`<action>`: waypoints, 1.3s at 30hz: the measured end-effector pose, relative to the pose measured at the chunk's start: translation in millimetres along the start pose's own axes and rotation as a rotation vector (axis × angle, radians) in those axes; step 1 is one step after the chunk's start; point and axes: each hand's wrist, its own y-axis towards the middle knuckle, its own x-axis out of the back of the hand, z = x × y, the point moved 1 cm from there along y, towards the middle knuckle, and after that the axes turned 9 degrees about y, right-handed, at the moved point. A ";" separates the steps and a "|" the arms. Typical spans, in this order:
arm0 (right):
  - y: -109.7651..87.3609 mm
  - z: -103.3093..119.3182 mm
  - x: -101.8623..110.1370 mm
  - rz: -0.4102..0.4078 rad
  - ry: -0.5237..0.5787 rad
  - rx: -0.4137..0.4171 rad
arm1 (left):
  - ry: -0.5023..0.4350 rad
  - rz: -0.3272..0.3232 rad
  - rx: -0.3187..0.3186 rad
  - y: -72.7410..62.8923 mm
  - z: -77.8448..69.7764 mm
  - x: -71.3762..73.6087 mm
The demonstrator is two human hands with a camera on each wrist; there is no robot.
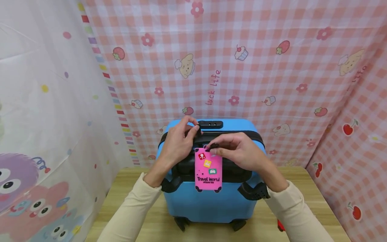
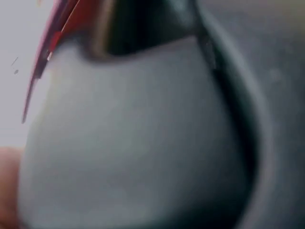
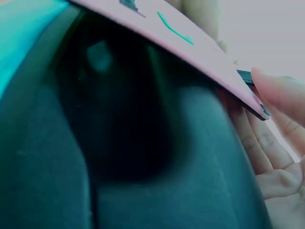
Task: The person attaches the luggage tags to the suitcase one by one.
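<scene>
A light blue suitcase [image 1: 211, 205] stands upright with a black recessed front panel. Before that panel hangs a pink luggage tag [image 1: 208, 171] printed "Travel World", with black corners; its edge also crosses the right wrist view [image 3: 190, 43]. My right hand [image 1: 245, 153] pinches a black strap [image 1: 214, 146] at the tag's top between thumb and fingers. To the left and higher, my left hand [image 1: 178, 144] pinches a small black piece [image 1: 198, 130] beside the suitcase's top handle; whether it is the strap's other end, I cannot tell. Dark blurred surfaces fill most of the left wrist view.
A black lock panel [image 1: 211, 124] sits on the suitcase's top. Wheels [image 1: 239, 224] rest on the wooden table [image 1: 133, 201]. A small red object [image 1: 281, 225] lies partly behind the right sleeve. Patterned curtains [image 1: 257, 77] close off the back and sides.
</scene>
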 end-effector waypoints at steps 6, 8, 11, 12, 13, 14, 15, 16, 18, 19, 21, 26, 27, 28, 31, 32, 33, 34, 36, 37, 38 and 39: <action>-0.3 -2.0 -7.7 -0.047 -0.119 0.103 | -0.080 0.012 -0.026 -1.1 2.4 -1.3; 0.0 -3.0 -11.0 -0.069 -0.199 0.180 | -0.115 0.014 -0.029 -1.8 4.3 -2.1; 0.1 -3.0 -15.8 -0.114 -0.317 0.281 | -0.159 0.020 -0.027 -2.9 7.3 -3.2; 0.1 -3.0 -17.1 -0.129 -0.350 0.307 | -0.169 0.022 -0.025 -3.2 8.1 -3.4; 0.1 -2.7 -18.4 -0.143 -0.377 0.332 | -0.178 0.024 -0.024 -3.5 8.7 -3.5; 0.2 -2.6 -19.7 -0.154 -0.400 0.357 | -0.187 0.025 -0.019 -3.6 9.3 -3.6; 0.4 -2.5 -20.8 -0.162 -0.419 0.379 | -0.193 0.025 -0.013 -3.8 9.7 -3.5; 0.7 -2.5 -21.7 -0.171 -0.437 0.400 | -0.199 0.024 -0.010 -3.9 9.8 -3.3; 1.6 -2.3 -23.4 -0.181 -0.468 0.441 | -0.216 0.022 -0.005 -4.1 10.1 -2.8; 2.1 -2.2 -24.1 -0.181 -0.482 0.459 | -0.225 0.022 -0.002 -4.2 10.2 -2.5; 3.1 -1.5 -25.1 -0.174 -0.491 0.477 | -0.240 0.020 0.000 -4.4 10.0 -2.0; 4.7 0.6 -26.3 -0.141 -0.457 0.442 | -0.291 0.015 0.002 -5.1 9.6 -2.1; 4.9 0.8 -26.2 -0.141 -0.452 0.434 | -0.307 0.018 0.003 -5.4 9.3 -2.2; 5.2 1.2 -26.0 -0.144 -0.452 0.428 | -0.322 0.021 0.002 -5.5 9.2 -2.4; 6.6 2.2 -24.8 -0.149 -0.461 0.424 | -0.357 0.031 0.004 -5.5 9.3 -2.8; 7.4 2.7 -24.3 -0.149 -0.465 0.423 | -0.361 0.033 0.005 -5.5 9.2 -2.8; 8.2 3.1 -23.8 -0.146 -0.466 0.421 | -0.365 0.035 0.006 -5.5 9.2 -2.7; 9.0 3.5 -23.2 -0.142 -0.468 0.418 | -0.367 0.036 0.007 -5.3 9.4 -2.8; 10.5 3.5 -21.7 -0.131 -0.464 0.407 | -0.369 0.039 0.011 -5.0 9.4 -2.8; 11.1 3.5 -20.9 -0.127 -0.462 0.400 | -0.362 0.039 0.015 -4.9 9.3 -2.8; 11.5 3.5 -20.1 -0.121 -0.457 0.393 | -0.357 0.041 0.016 -4.7 9.1 -2.9; 11.7 3.5 -19.2 -0.117 -0.453 0.385 | -0.350 0.043 0.016 -4.5 9.0 -3.1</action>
